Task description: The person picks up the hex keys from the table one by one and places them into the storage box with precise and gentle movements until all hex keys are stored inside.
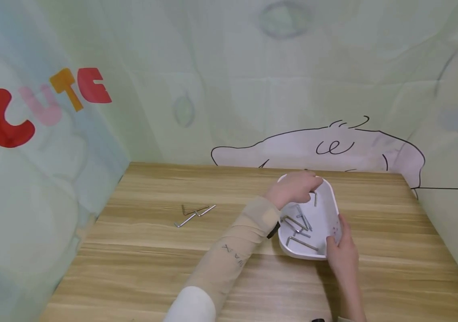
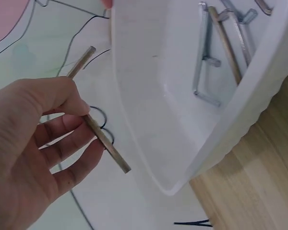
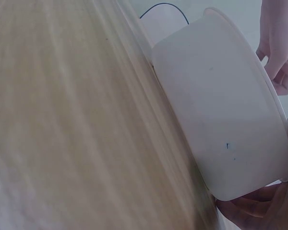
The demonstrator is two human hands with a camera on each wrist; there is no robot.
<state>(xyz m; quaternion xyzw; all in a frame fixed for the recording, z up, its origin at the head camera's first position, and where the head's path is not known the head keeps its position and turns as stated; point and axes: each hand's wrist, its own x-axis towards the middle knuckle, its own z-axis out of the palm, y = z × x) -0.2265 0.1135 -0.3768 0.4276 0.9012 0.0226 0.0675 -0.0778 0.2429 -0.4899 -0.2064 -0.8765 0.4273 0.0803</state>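
The left hand (image 1: pixel 293 188) pinches a bronze-toned hex key (image 2: pixel 108 144) between thumb and fingers, above the far part of a white plastic tray (image 1: pixel 325 210). The right hand (image 1: pixel 343 255) grips the tray's near right wall. Other hex keys (image 1: pixel 303 243) lie inside, toward the near left; more loose keys (image 1: pixel 186 219) lie on the wood-grain table (image 1: pixel 132 268), well left of the tray.

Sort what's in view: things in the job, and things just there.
Job in hand:
bent metal rod, pinched by the left fingers
white tray, gripped by the right fingers
rods inside the tray
loose rods left of it, probably

Just there:
wooden table
printed backdrop
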